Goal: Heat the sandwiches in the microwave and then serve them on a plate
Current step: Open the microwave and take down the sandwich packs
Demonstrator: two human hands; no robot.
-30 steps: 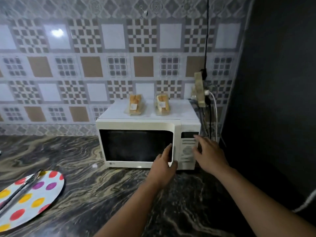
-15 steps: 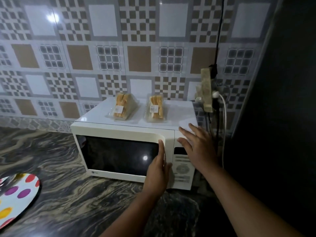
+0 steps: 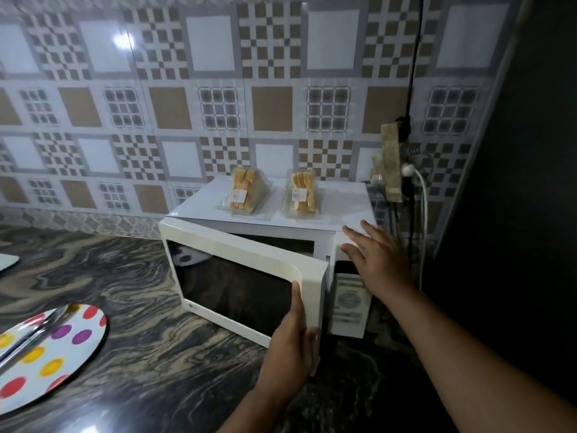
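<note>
A white microwave (image 3: pixel 312 218) stands on the dark marble counter against the tiled wall. Its door (image 3: pixel 243 276) is swung partly open toward me. My left hand (image 3: pixel 293 342) grips the door's right edge. My right hand (image 3: pixel 379 260) lies flat with spread fingers against the microwave's upper right front corner, above the control panel (image 3: pixel 348 303). Two packaged sandwiches sit on top of the microwave: one on the left (image 3: pixel 246 193), one on the right (image 3: pixel 301 195). A white plate with coloured dots (image 3: pixel 62 348) lies on the counter at the lower left.
Metal tongs (image 3: pixel 28 334) rest across the dotted plate. A power strip with plugs and cables (image 3: pixel 393 167) hangs on the wall just right of the microwave. A dark wall closes off the right side. A white object's edge (image 3: pixel 7 262) shows at far left.
The microwave door was shut and is now pulled partly open by my left hand. My right hand has moved up from the control panel to the top right corner.
</note>
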